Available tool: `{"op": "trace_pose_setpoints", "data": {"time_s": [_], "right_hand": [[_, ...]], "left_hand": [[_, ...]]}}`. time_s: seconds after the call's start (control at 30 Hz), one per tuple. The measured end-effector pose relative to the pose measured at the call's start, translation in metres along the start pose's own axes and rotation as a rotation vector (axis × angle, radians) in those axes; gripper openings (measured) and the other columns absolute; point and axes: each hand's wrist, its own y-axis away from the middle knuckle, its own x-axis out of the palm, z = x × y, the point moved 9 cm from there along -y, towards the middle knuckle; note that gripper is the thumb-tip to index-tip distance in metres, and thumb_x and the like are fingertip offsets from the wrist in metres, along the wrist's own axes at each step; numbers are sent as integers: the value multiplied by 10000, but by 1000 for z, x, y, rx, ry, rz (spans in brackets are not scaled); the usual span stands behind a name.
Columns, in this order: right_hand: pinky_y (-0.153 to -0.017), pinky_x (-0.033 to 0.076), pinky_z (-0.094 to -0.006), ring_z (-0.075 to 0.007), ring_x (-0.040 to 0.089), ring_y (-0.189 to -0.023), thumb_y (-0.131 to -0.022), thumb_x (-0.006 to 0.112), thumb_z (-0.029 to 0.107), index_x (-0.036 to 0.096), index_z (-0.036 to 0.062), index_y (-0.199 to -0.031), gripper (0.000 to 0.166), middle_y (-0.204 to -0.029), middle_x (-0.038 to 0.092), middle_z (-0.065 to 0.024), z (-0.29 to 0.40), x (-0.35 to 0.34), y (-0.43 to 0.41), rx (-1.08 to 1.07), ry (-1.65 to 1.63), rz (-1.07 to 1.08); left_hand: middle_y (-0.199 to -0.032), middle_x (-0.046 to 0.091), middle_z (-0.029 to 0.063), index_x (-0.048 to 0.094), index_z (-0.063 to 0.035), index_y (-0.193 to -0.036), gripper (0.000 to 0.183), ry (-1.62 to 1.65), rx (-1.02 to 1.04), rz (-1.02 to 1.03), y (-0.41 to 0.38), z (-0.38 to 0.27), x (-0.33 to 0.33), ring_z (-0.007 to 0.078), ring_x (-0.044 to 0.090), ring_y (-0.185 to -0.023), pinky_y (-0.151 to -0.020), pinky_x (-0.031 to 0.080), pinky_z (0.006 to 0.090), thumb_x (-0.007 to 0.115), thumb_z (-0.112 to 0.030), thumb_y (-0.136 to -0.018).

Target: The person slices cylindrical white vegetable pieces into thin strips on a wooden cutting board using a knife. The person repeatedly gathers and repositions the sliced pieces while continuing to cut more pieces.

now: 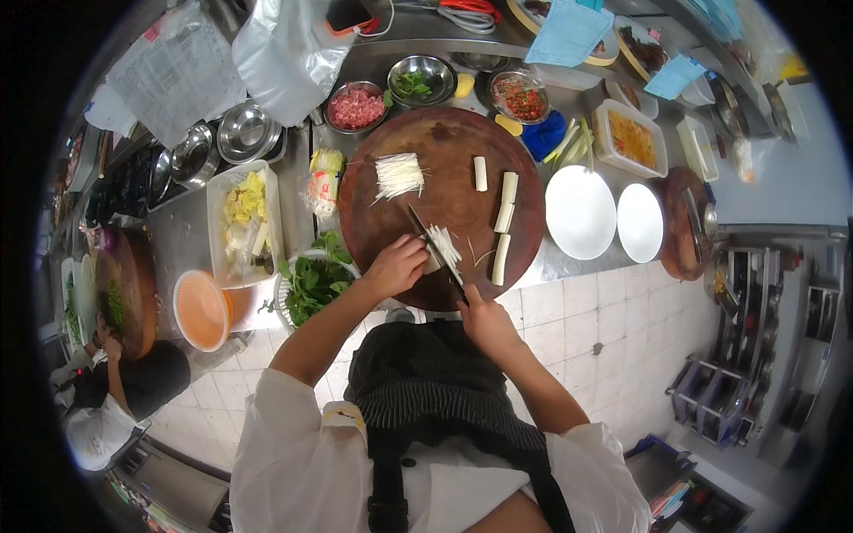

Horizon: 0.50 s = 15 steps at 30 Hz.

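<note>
On a round wooden chopping board (460,150), my right hand (485,318) is closed round the handle of a kitchen knife (436,253). The blade slants up and left across the board. My left hand (398,265) presses its bent fingers on a pale piece beside the blade, mostly hidden under them. Thin white shreds (444,244) lie just right of the blade. A neat pile of white shreds (399,174) sits at the board's upper left. Several pale cut stalk sections (504,212) lie at the right, with one shorter section (480,174) nearer the middle.
A basket of green leaves (312,286) and a plastic tub of yellow vegetables (244,226) stand left. White bowls (580,212) are at the right. Behind the board are bowls of raw meat (357,106) and chopped chillies (520,98). A co-worker's hands (108,340) are at another board, far left.
</note>
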Motion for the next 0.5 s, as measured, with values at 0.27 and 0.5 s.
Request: {"op": "trace_pose_setpoints", "data": {"time_s": [0.27, 0.5], "right_hand": [[-635, 556, -652, -555, 684, -723, -1032, 644, 189, 539, 50, -1145, 207, -755, 687, -325, -17, 31, -17, 13, -1, -16], [-605, 535, -652, -563, 672, -702, -1023, 667, 170, 538, 41, -1167, 233, -726, 670, -331, -13, 30, -19, 0, -1, -37]], "left_hand": [[-1178, 629, 126, 675, -39, -1060, 225, 21, -18, -46, 0, 0, 0, 378, 601, -1189, -1000, 543, 449, 735, -80, -847], [-1191, 632, 137, 679, -35, -1064, 243, 39, -37, -49, 4, 4, 2, 384, 600, -1200, -1016, 538, 453, 740, -63, -831]]}}
